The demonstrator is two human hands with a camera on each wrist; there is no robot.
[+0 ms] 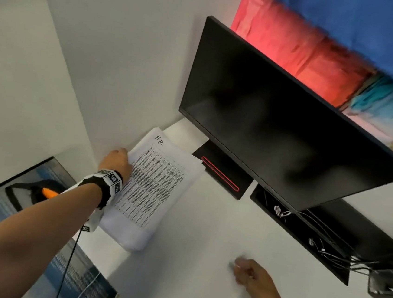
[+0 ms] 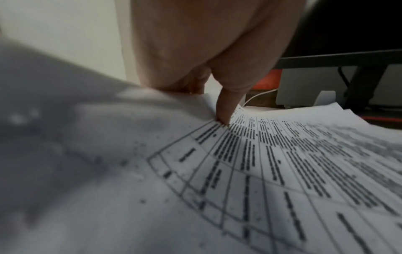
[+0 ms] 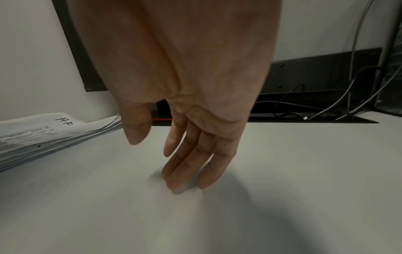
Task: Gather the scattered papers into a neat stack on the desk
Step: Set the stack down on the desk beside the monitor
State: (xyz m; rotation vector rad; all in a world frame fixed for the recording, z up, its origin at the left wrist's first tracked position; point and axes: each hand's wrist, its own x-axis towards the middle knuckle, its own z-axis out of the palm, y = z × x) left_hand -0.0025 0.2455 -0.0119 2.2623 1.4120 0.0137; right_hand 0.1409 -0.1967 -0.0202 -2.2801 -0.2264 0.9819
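Note:
A stack of white papers (image 1: pixel 155 188) lies at the desk's far left corner, its top sheet a printed table with "HR" handwritten on it. My left hand (image 1: pixel 116 162) holds the stack's left edge. In the left wrist view the thumb (image 2: pixel 226 110) presses on the top sheet (image 2: pixel 282 171) while the fingers curl under the edge. My right hand (image 1: pixel 248 270) is apart from the stack, over the bare white desk (image 1: pixel 206 234) to its right. The right wrist view shows its straight fingers (image 3: pixel 187 171) pointing down with the tips at the desk surface, holding nothing, and the paper stack (image 3: pixel 43 137) to the left.
A black monitor (image 1: pixel 278 123) stands behind on a black base with a red line (image 1: pixel 221 175). A black cable tray (image 1: pixel 314 236) with loose cables runs along the desk's back right. A white wall (image 1: pixel 77 75) borders the stack's left side.

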